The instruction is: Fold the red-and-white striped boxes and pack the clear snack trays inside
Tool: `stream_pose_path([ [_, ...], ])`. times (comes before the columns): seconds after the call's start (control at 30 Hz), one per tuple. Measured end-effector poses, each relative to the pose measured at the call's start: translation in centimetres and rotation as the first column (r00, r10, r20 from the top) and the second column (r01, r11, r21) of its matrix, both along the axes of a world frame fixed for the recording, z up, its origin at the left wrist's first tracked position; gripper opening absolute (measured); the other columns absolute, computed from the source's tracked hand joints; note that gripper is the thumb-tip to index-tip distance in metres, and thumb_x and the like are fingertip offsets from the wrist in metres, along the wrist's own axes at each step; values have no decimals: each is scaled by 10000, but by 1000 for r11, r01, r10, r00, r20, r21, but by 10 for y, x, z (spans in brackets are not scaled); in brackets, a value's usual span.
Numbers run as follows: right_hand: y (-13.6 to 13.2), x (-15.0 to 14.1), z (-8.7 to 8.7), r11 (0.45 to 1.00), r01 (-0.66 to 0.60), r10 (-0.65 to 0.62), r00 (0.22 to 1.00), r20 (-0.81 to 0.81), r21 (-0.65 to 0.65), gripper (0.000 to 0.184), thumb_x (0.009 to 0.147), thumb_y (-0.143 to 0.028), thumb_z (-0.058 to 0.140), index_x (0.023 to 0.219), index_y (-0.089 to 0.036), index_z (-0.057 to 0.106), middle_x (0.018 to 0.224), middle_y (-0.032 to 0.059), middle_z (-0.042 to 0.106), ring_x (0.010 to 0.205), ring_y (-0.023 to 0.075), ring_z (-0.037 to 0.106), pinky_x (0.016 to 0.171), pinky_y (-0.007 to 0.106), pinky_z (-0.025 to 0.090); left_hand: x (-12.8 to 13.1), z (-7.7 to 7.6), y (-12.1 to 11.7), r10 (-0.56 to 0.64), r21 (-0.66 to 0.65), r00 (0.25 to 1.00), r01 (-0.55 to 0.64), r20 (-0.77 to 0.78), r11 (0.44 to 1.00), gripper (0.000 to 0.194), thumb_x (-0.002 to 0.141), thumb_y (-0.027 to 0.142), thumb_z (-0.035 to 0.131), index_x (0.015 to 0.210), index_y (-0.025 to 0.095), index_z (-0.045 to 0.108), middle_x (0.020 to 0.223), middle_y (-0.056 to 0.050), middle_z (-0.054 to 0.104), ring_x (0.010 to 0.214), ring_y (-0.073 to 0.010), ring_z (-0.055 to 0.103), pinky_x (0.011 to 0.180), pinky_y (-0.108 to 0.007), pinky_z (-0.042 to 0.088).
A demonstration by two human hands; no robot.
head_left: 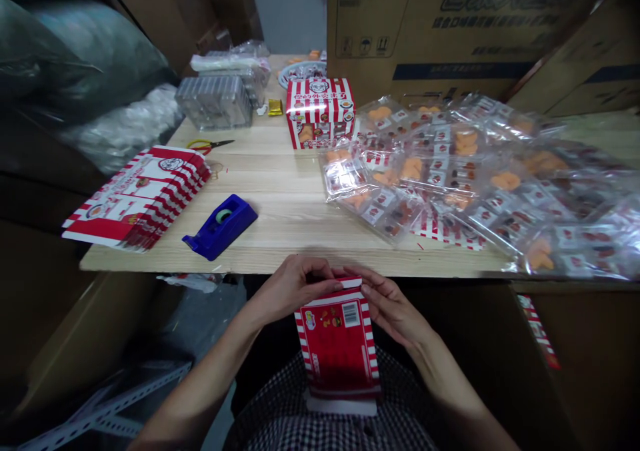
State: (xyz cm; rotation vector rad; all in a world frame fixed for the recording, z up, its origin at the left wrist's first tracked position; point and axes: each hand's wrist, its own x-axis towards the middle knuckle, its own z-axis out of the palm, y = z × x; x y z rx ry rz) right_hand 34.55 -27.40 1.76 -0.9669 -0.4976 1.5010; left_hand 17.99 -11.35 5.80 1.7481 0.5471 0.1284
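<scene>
Well, pale wooden table point(280, 204), brown cartons point(373, 14) behind.

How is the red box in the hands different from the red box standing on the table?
The held carton has a white flap sticking out, while the table box looks closed. The held carton shows a barcode; the table box shows a drawn face. Both have red and white stripes.
</scene>
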Motion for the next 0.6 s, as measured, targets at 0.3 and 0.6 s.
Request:
stream_pose_path([
  [0.3,0,-2,3,1000,-6,7,1000,22,-10,311,931,-413,677,1219,-302,717,1398,50,648,1275,226,617,1140,456,429,2,2,0,-81,50,995,79,55,996,222,939,360,643,967,199,793,954,-61,791,870,-179,714,820,-300,538],
  [0.6,-8,3,-11,992,111,-100,981,164,-57,244,943,-460,645,1090,-295,747,1385,61,653,1271,260,610,1092,471,461,-31,-18,-11,111,-142,992,-102,58,985,359,942,364,639,1281,257,693,1293,-83,710,1134,-234,685,981,-380,538],
])
